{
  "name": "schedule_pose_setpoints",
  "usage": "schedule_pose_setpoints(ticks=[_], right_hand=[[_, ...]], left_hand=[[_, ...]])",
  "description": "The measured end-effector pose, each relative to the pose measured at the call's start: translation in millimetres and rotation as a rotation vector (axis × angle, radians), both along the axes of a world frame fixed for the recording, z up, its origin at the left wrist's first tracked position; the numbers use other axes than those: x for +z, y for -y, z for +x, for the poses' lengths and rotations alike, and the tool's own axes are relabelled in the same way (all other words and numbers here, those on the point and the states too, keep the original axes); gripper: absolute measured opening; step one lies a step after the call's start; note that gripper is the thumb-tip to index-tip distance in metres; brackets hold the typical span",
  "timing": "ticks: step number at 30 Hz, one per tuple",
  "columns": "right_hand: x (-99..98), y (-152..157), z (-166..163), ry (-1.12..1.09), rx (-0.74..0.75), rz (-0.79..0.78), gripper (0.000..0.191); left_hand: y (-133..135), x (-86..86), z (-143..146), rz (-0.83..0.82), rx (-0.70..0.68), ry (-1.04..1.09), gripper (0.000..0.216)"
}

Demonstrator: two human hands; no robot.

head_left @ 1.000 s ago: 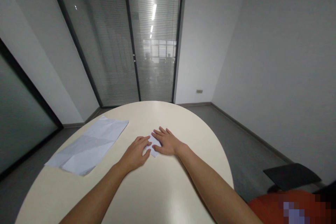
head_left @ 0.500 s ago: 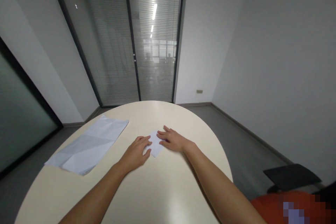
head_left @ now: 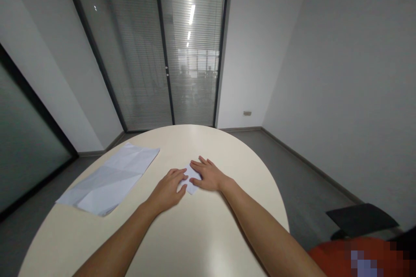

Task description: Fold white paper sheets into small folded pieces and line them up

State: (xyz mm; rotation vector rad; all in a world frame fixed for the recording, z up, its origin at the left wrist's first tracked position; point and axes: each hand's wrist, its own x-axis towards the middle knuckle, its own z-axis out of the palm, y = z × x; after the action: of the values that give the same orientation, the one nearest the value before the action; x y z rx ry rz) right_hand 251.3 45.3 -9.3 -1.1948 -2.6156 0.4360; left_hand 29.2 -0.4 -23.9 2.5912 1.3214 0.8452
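A small folded white paper (head_left: 191, 176) lies on the round cream table (head_left: 195, 233), mostly covered by both hands. My left hand (head_left: 169, 189) rests flat on its left part, fingers stretched out. My right hand (head_left: 208, 175) lies flat over its right part, fingers spread and pointing left. Both palms press down on the paper; neither hand grips it.
A larger creased white sheet (head_left: 108, 179) lies at the table's left side. A dark chair (head_left: 360, 219) stands at the lower right beside an orange garment (head_left: 344, 259). Glass doors with blinds (head_left: 169, 52) face me.
My right hand slid rightward off the paper half a second ago, then back left over it. The left hand has stayed put.
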Motion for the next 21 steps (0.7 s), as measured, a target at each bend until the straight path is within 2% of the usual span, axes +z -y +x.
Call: schedule_pose_setpoints(ticks=[6, 11, 18, 21], right_hand=[[5.1, -6.9, 13.2, -0.031, 0.095, 0.017, 0.068], [9.1, -14.7, 30.7, -0.077, 0.222, 0.029, 0.049], [-0.6, -20.7, 29.0, -0.159, 0.085, 0.211, 0.032], [-1.3, -14.9, 14.0, -0.165, 0.108, 0.252, 0.032]], left_hand=[[-0.8, -1.7, -3.7, -0.021, 0.010, -0.021, 0.027], [-1.5, -3.5, -7.1, -0.047, 0.022, -0.016, 0.027], [-0.1, -2.8, -3.9, -0.037, 0.065, -0.031, 0.028], [-1.9, -3.0, -3.3, -0.020, 0.130, -0.051, 0.028]])
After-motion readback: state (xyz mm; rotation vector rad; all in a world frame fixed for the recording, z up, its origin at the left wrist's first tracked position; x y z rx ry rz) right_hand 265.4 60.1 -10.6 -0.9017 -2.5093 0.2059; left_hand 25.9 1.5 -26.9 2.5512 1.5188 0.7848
